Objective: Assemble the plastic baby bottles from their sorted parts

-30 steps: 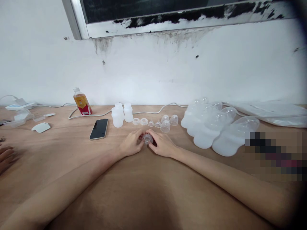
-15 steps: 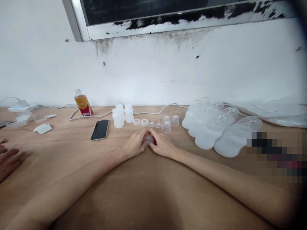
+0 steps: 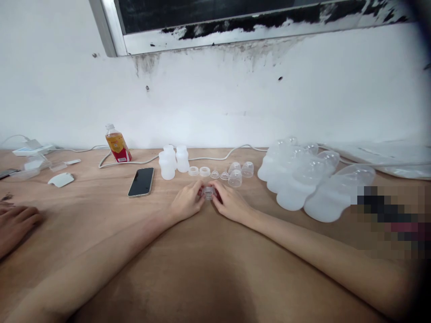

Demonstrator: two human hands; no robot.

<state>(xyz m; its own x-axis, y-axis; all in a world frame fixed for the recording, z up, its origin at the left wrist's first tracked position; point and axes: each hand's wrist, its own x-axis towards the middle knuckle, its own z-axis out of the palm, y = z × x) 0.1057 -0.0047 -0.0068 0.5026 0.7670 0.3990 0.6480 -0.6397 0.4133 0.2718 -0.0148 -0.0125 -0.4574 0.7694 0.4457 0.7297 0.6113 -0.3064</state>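
Between the fingertips of my left hand [image 3: 189,200] and my right hand [image 3: 229,201] is a small clear ring-shaped piece [image 3: 208,193], pinched from both sides close to the tabletop. Just behind my hands stands a row of parts: two white rings [image 3: 204,171], two clear nipples [image 3: 214,173] and three clear dome caps [image 3: 235,178]. Several frosted white bottles [image 3: 167,166] are grouped at the row's left end. Whether the piece touches the table cannot be made out.
A phone [image 3: 141,182] lies left of my hands, with a drink bottle [image 3: 117,144] behind it. Large frosted bottles with domed tops [image 3: 292,179] crowd the right side. A white cable [image 3: 215,158] runs along the wall. Another person's hand [image 3: 20,224] rests at far left.
The clear piece shows more plainly between my fingers, which have shifted slightly around it. The other person's hand at the left has moved a little to the right.
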